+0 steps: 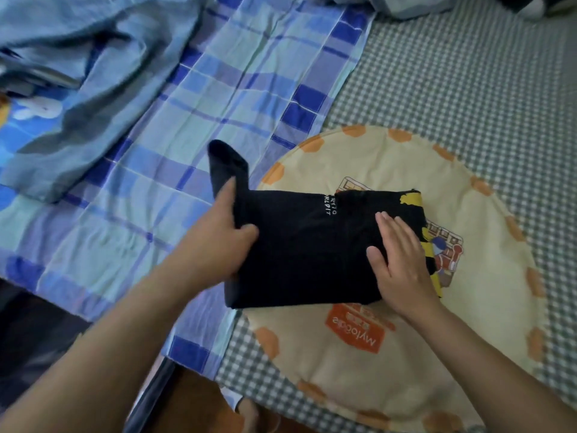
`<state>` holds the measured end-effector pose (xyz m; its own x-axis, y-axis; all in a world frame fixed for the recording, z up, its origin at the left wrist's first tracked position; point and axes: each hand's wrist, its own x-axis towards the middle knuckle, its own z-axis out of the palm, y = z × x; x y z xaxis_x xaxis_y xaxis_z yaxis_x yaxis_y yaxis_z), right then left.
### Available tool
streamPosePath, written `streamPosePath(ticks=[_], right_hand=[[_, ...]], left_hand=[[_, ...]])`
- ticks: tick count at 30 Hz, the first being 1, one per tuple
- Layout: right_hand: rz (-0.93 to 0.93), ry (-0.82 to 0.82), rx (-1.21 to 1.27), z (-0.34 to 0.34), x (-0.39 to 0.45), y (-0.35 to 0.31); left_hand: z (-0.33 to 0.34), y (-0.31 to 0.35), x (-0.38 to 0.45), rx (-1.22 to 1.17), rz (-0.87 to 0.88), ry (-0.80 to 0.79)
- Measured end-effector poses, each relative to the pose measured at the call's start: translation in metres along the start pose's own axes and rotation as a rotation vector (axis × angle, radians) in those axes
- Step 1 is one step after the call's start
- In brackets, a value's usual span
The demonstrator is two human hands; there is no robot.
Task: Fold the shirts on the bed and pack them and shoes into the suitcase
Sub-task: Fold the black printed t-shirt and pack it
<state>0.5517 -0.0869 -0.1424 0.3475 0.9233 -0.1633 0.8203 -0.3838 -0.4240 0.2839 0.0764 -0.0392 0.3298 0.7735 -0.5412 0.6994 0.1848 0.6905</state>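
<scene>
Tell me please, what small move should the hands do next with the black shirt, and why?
Probably the left hand should fold the raised flap over onto the black folded shirt. It grips that end, which sticks up, while the right hand presses the rest flat.

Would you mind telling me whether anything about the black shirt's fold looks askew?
Yes: on the black shirt, one end sticks up past the folded block beside the left hand, which grips that edge; the right hand presses flat.

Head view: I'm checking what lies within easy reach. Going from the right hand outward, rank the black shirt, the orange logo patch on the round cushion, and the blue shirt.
From the right hand:
1. Black shirt, directly under its palm.
2. Orange logo patch, on the cushion below the hand, toward the person.
3. Blue shirt, far upper left on the plaid sheet.
</scene>
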Motion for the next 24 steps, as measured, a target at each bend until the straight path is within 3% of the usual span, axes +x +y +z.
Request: streamPosePath(ticks=[4, 6, 8, 10, 12, 13, 16, 20, 22, 24], right_hand=[[-0.023, -0.037, -0.089, 0.001, -0.019, 0.020], [-0.054, -0.048, -0.131, 0.002, -0.023, 0.027], [-0.060, -0.030, -0.142, -0.001, -0.023, 0.036], [-0.014, 0.027, -0.130, -0.004, -0.021, 0.046], [0.096, 0.126, -0.117, -0.008, -0.014, 0.054], [0.184, 0.158, -0.073, -0.009, -0.010, 0.056], [0.542, 0.076, 0.233, -0.012, 0.009, 0.061], [0.666, -0.048, 0.487, -0.021, 0.022, 0.077], [0.747, -0.082, 0.826, -0.034, 0.025, 0.081], [0.785, -0.157, 1.080, -0.052, 0.029, 0.075]], left_hand=[[0.137, 0.017, 0.028, 0.430, -0.018, -0.125], [0.169, 0.011, 0.035, 0.581, -0.040, -0.121], [0.167, 0.007, 0.035, 0.563, -0.062, -0.085], [0.152, 0.001, 0.029, 0.520, 0.066, 0.076], [0.142, -0.011, 0.027, 0.631, 0.326, 0.384], [0.142, -0.020, 0.030, 0.701, 0.378, 0.455], [0.160, -0.052, 0.045, 0.860, 0.312, 0.274], [0.178, -0.070, 0.059, 0.996, 0.223, 0.105], [0.173, -0.060, 0.055, 0.983, 0.213, 0.086], [0.160, -0.048, 0.045, 0.762, 0.243, 0.082]])
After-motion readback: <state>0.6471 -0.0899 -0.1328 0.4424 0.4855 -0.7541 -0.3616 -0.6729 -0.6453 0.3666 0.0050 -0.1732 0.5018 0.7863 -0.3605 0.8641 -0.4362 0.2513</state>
